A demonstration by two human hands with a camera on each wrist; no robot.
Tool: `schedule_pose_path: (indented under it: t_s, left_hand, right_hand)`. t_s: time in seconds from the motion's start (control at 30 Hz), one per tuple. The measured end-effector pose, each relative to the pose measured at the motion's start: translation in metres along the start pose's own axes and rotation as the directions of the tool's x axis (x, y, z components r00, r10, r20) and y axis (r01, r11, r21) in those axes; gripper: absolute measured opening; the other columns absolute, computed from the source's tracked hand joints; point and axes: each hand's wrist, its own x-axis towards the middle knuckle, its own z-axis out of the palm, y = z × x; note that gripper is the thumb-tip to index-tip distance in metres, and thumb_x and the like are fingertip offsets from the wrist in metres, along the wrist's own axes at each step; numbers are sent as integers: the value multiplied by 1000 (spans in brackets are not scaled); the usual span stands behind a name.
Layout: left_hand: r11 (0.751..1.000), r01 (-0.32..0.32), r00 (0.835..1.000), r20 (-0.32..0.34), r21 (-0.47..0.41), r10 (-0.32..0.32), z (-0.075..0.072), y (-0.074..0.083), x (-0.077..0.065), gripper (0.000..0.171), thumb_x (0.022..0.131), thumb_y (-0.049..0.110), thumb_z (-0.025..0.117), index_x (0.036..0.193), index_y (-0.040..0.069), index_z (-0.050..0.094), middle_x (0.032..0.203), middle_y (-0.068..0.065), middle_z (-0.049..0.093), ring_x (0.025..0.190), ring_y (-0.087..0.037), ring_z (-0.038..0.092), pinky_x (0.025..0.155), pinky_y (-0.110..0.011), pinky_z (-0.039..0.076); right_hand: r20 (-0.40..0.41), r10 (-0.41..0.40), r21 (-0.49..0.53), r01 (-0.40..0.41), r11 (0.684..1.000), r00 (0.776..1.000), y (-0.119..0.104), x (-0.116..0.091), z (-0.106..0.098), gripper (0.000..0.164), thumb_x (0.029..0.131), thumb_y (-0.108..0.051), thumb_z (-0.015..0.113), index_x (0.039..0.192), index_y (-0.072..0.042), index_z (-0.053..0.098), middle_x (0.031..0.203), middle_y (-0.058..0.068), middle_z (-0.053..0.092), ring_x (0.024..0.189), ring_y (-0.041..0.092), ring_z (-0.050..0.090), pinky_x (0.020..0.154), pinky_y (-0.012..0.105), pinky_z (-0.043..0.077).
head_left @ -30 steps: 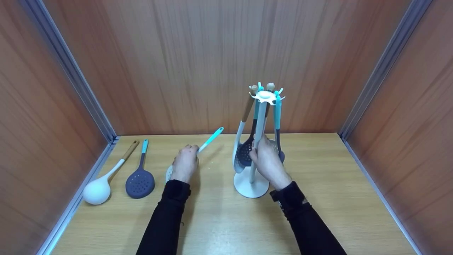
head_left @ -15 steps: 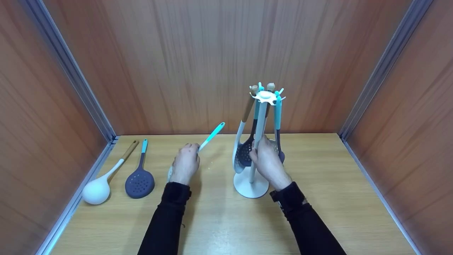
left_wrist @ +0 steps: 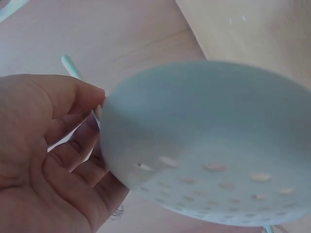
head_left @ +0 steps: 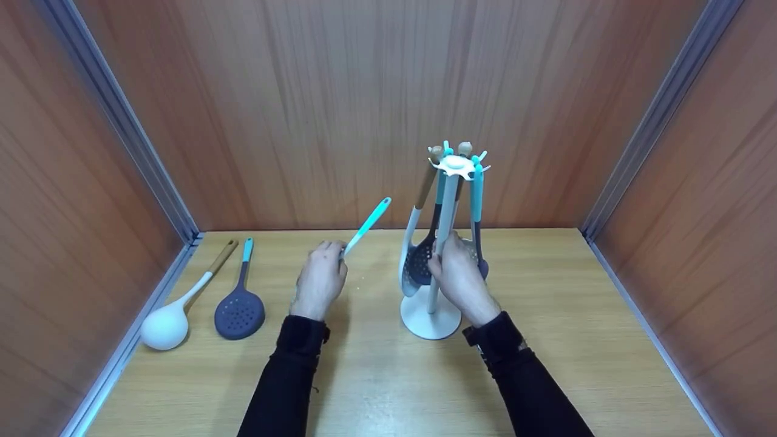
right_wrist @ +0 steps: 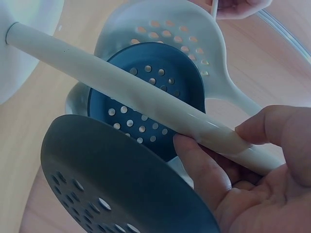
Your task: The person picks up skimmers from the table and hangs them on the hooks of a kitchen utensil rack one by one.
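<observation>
My left hand (head_left: 320,278) grips a white perforated skimmer with a teal handle (head_left: 366,226); its handle slants up toward the stand. In the left wrist view the skimmer's round holed head (left_wrist: 214,145) fills the frame beside my fingers (left_wrist: 63,126). My right hand (head_left: 456,273) holds the white pole (head_left: 445,212) of a utensil stand (head_left: 429,318). Several utensils hang from the stand's top. The right wrist view shows my fingers (right_wrist: 209,170) curled round the pole (right_wrist: 121,87), with a blue skimmer (right_wrist: 146,102), a white slotted spoon (right_wrist: 175,29) and a dark grey skimmer (right_wrist: 112,179) close by.
A white ladle with a wooden handle (head_left: 173,318) and a dark blue skimmer with a teal handle (head_left: 240,309) lie at the left of the wooden table (head_left: 570,340). Wooden walls enclose the table on three sides.
My left hand has lifted the white skimmer off the table and shifted it slightly right, its handle rising toward the stand. The right hand has stayed on the pole.
</observation>
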Motion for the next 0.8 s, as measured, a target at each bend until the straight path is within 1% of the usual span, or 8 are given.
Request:
schedule_pose_path:
  t_s: [0.07,0.2,0.4,0.47,0.6,0.8]
  left_hand:
    - [1000,-4,1000,-9,-13,4,-1,2,-1,27,99,0,60,124,5,71,115,-14,74,108,-33,73,91,-47,63]
    - [1000,-7,1000,-27,-31,6,-4,5,-2,26,100,0,59,123,5,72,113,-13,73,107,-31,73,89,-46,63]
    - [997,-44,997,-62,-62,40,-6,8,-5,28,99,-2,59,124,3,71,111,-14,73,102,-30,73,87,-44,63]
    - [997,-50,997,-68,-67,45,-7,10,-6,29,99,-2,59,124,4,71,111,-13,73,101,-29,73,86,-43,63]
    - [996,-45,997,-68,-72,40,-10,14,-7,29,99,-1,59,124,5,71,109,-12,72,98,-28,72,84,-42,63]
    - [997,-39,997,-75,-73,34,-13,20,-10,30,99,0,59,125,7,72,108,-10,72,99,-28,71,84,-42,63]
  right_hand:
    - [10,12,6,-12,1000,1000,0,0,0,37,104,-11,58,139,-5,46,110,10,64,105,26,71,88,41,65]
    - [12,10,4,-10,1000,1000,1,1,0,42,104,-11,59,143,-6,44,112,10,63,107,26,70,90,42,65]
    - [-39,-42,-45,41,998,998,1,1,1,34,103,-11,60,134,-1,50,104,11,65,98,27,68,82,41,63]
    - [-49,-52,-58,49,997,997,1,1,2,32,103,-11,60,132,-1,51,103,11,65,97,28,68,82,42,61]
    - [-50,-56,-71,52,996,997,2,1,2,30,104,-11,60,131,-1,51,102,11,65,97,29,68,82,41,62]
    - [-30,-42,-48,40,998,999,2,0,2,32,104,-11,59,133,0,50,106,12,65,98,28,71,81,40,64]
